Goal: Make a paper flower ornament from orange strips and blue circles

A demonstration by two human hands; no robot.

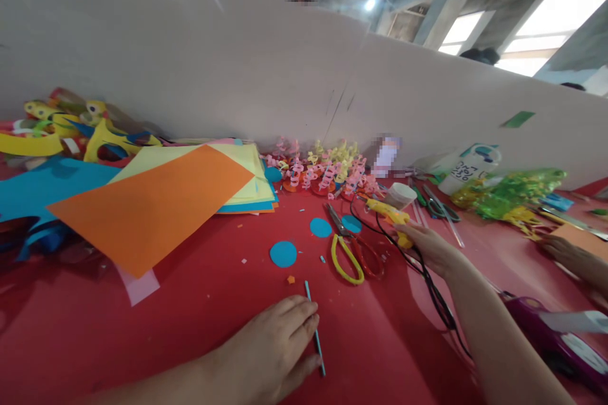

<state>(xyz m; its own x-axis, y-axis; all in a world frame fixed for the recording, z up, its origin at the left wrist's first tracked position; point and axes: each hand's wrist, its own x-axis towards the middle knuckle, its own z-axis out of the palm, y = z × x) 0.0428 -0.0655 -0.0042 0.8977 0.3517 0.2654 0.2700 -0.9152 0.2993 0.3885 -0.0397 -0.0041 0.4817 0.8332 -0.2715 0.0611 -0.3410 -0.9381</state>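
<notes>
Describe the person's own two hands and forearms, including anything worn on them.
The left hand and right hand are both ungloved. The left forearm and right forearm are bare as far as the picture shows, with no sleeve, watch or bracelet in sight. No markings stand out.

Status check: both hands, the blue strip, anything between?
Left hand on thin blue strip. Right hand at yellow glue gun. Strip lying on red table. Scissors between strip and glue gun.
</notes>
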